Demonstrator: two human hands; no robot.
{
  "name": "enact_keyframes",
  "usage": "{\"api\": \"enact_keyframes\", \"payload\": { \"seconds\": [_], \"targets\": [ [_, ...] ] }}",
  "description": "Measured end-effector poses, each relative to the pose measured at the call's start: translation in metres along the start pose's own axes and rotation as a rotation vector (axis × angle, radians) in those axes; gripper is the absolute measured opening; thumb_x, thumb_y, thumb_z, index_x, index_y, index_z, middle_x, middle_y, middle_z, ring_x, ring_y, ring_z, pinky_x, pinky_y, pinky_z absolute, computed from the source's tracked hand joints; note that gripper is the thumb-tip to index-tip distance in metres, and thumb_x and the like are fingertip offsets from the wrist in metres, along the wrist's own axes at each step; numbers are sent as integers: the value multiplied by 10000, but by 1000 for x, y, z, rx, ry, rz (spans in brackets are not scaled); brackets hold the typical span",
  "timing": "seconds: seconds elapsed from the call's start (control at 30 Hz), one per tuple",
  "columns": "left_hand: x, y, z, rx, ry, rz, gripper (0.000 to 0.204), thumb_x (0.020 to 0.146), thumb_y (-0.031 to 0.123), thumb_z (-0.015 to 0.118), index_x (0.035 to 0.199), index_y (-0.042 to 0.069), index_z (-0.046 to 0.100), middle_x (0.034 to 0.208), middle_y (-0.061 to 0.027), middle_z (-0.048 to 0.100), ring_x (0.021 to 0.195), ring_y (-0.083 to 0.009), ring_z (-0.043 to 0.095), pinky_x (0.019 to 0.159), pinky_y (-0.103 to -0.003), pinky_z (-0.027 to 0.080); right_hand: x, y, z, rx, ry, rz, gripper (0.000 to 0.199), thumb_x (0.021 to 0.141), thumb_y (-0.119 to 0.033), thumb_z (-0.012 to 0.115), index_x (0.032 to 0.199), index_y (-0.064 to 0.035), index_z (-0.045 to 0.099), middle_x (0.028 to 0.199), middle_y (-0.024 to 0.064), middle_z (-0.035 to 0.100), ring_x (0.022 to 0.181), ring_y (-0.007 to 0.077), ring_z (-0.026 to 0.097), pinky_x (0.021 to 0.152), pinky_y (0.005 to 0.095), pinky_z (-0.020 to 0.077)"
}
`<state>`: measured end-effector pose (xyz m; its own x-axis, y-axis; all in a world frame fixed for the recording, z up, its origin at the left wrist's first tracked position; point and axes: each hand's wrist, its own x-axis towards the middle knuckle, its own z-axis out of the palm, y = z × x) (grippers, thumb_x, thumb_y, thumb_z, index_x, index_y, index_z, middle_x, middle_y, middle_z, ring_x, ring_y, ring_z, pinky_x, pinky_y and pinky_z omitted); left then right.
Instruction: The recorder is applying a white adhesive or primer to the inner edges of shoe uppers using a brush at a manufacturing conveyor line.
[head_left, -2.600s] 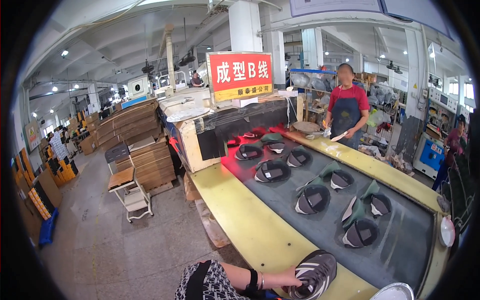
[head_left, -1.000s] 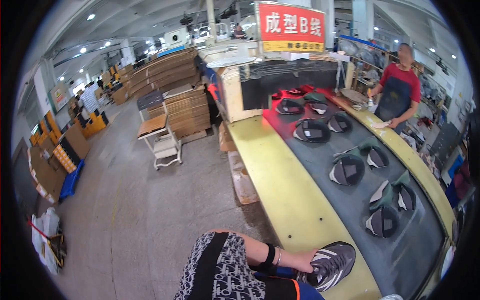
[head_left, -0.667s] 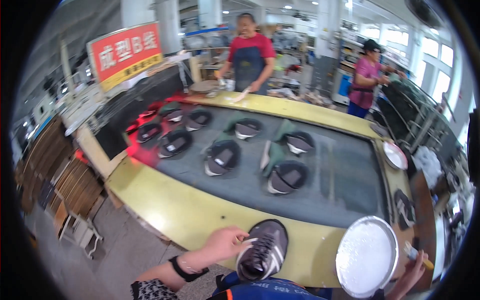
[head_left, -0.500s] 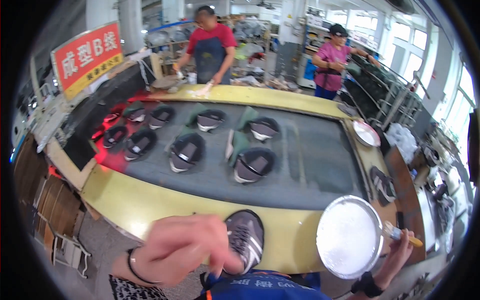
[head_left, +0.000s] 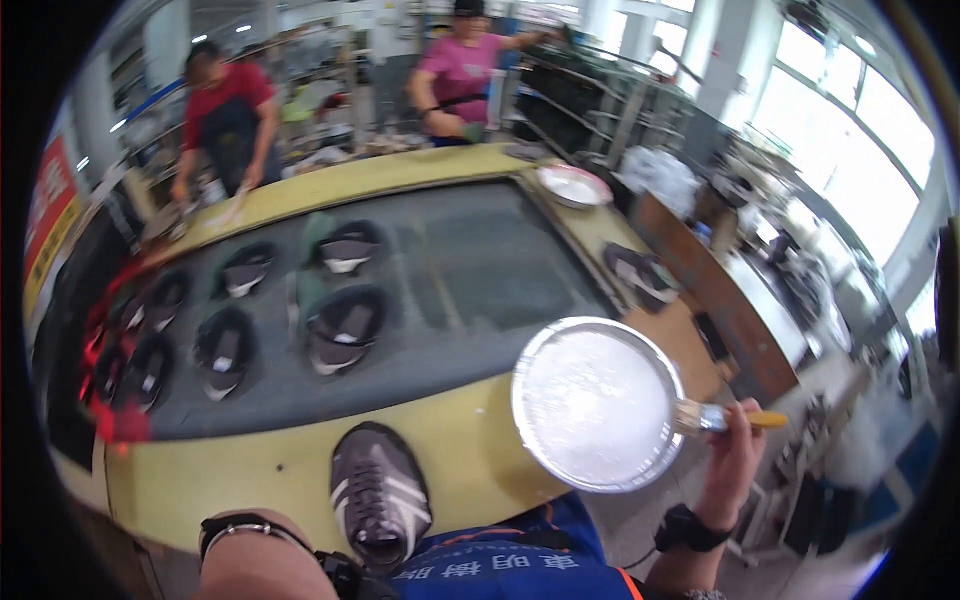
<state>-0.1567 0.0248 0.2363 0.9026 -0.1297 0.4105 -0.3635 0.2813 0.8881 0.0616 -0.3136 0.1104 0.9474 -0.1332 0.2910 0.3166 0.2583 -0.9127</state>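
My right hand (head_left: 735, 455) grips a paintbrush (head_left: 712, 417) with a yellow handle and a metal band. The brush's bristles meet the right rim of a round silver bowl (head_left: 600, 405) of white, glue-like liquid. At the lower left edge my left hand (head_left: 258, 565) shows only in part, by a bracelet at the wrist; its fingers are hidden. Between my arms a dark grey sneaker (head_left: 380, 490) with pale stripes lies on the yellow near ledge of the table, close to my blue apron (head_left: 500, 555).
Several dark shoe uppers (head_left: 347, 330) lie on the dark conveyor belt (head_left: 480, 270), red-lit at its left end. Another sneaker (head_left: 640, 275) and a small white bowl (head_left: 574, 186) sit along the right ledge. Two people (head_left: 230, 120) work across the table, one beside a rack (head_left: 570, 100).
The view has swung right, so the table and people sit further left. My left hand has drawn back from the sneaker to the lower edge. The brush now meets the bowl's rim.
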Motion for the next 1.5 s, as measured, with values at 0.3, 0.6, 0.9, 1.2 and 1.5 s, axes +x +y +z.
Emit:
{"api": "enact_keyframes", "payload": {
  "seconds": [0.3,0.6,0.9,1.2,1.5],
  "targets": [
    [52,-65,26,225,-298,-126,211,1000,34,489,1021,-26,690,963,-145,645,866,-248,609,778,-377,461,-23,-23,-19,-64,26,74,129,977,-155,656,923,-49,606,804,12,627,654,81,587,610,226,479],
    [79,-98,53,612,-512,69,204,999,57,505,1044,-15,690,1007,-162,643,918,-284,609,829,-416,454,-32,-37,-27,23,-20,115,152,980,-173,682,968,-59,582,804,-1,630,669,64,585,600,209,472],
    [82,-108,64,882,-611,375,201,997,80,521,1067,-4,690,1051,-178,641,970,-321,608,880,-455,447,-32,-32,-28,38,-8,65,152,982,-164,674,935,-55,578,790,-6,619,648,45,569,575,199,458],
    [84,-108,69,1117,-623,664,204,995,103,537,1090,6,690,1095,-195,639,1023,-357,608,931,-494,440,-27,-22,-33,24,17,20,179,980,-206,675,944,-56,584,759,-10,600,642,44,560,568,203,460],
    [85,-106,69,1311,-597,917,211,994,125,553,1112,17,690,1138,-211,636,1075,-394,608,982,-533,433,-28,-15,-35,33,19,0,179,967,-200,669,931,-55,570,750,-9,588,635,49,552,553,217,456]
  ]
}}
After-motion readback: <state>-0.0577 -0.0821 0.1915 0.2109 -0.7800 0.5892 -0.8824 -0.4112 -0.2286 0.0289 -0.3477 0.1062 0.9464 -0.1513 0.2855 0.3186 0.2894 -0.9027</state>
